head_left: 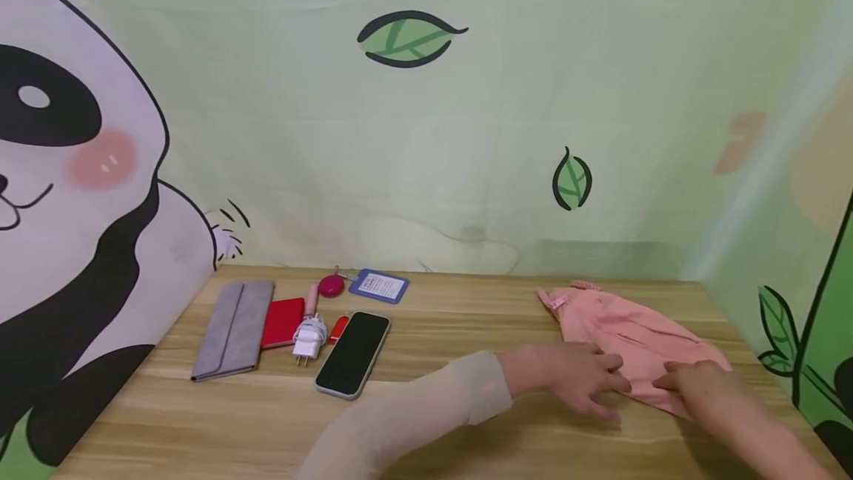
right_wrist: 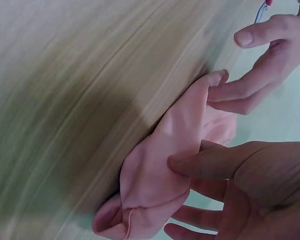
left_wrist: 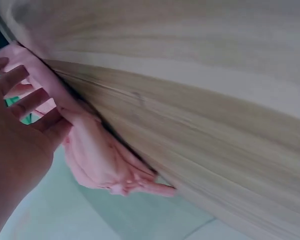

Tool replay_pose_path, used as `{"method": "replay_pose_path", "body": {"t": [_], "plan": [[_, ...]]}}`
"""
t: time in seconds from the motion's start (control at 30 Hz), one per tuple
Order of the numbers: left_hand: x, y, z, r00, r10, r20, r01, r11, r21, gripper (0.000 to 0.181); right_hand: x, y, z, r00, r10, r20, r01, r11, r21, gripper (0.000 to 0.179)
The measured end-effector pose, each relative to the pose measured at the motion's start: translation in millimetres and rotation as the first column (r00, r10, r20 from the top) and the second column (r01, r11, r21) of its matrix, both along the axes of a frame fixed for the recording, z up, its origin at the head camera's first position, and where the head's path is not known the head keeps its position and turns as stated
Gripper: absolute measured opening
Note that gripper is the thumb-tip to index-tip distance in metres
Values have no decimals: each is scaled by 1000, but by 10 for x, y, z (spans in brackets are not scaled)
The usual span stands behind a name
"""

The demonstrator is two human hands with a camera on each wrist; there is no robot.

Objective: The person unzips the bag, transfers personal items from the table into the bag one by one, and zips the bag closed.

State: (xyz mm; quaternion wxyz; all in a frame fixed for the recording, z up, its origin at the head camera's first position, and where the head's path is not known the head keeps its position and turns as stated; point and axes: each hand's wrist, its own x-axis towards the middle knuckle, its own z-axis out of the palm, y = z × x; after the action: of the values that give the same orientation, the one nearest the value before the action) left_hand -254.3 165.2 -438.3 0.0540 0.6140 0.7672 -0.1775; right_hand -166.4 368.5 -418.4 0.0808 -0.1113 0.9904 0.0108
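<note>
A soft pink fabric item [head_left: 620, 321] lies flattened and wrinkled on the right side of the table, with gathered edging and a small pale tag at its far end. Over its near left edge, my left hand [head_left: 586, 378] spreads its fingers, the tips touching or just above the fabric. My right hand [head_left: 709, 395] rests on the near right part. In the right wrist view its thumb lies on the pink fabric [right_wrist: 162, 155] and the other fingers are loosely bent, partly hidden behind the fabric. Whether the item is a bag or a garment cannot be told.
On the left lie a grey folder [head_left: 233, 328], a red booklet [head_left: 283, 323], a white charger with wound cable [head_left: 309, 339], a small red object [head_left: 338, 330], a phone [head_left: 353, 354], a round crimson reel [head_left: 331, 286] and a blue card holder [head_left: 378, 286]. A printed cloth backdrop [head_left: 466, 132] stands behind.
</note>
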Motion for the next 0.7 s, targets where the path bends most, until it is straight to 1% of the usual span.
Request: {"method": "replay_pose_path", "body": {"t": [0.1,0.2,0.27,0.33,0.37,0.43,0.53,0.63,0.7], "plan": [[87,30,11,999,34,-30,-35,999,-28,66,3,28,-1,999,-10,-36,11,1000,9,22],[167,48,25,998,43,-50,-45,998,-42,68,3,52,-17,997,-7,-77,8,1000,18,19],[196,49,43,998,42,-41,-44,998,-53,66,6,59,-29,995,6,-104,-3,1000,28,17],[196,42,63,999,33,-31,-35,998,-57,64,14,57,-43,994,13,-111,-10,999,30,17],[180,33,72,999,22,-29,-23,998,-58,63,22,53,-51,993,21,-118,-18,999,27,17],[126,0,93,1000,-7,-28,6,999,-40,59,41,22,-53,994,9,-110,-8,1000,8,20],[1,-68,130,998,-50,-28,50,999,9,53,75,-35,-50,997,-15,-78,13,1000,-25,24],[-136,-149,172,998,-54,-34,56,996,70,50,96,-98,-29,998,-47,-48,45,998,-42,26],[-218,-200,200,996,-57,-75,64,994,94,50,104,-131,-19,997,-55,-45,53,997,-48,28]]}}
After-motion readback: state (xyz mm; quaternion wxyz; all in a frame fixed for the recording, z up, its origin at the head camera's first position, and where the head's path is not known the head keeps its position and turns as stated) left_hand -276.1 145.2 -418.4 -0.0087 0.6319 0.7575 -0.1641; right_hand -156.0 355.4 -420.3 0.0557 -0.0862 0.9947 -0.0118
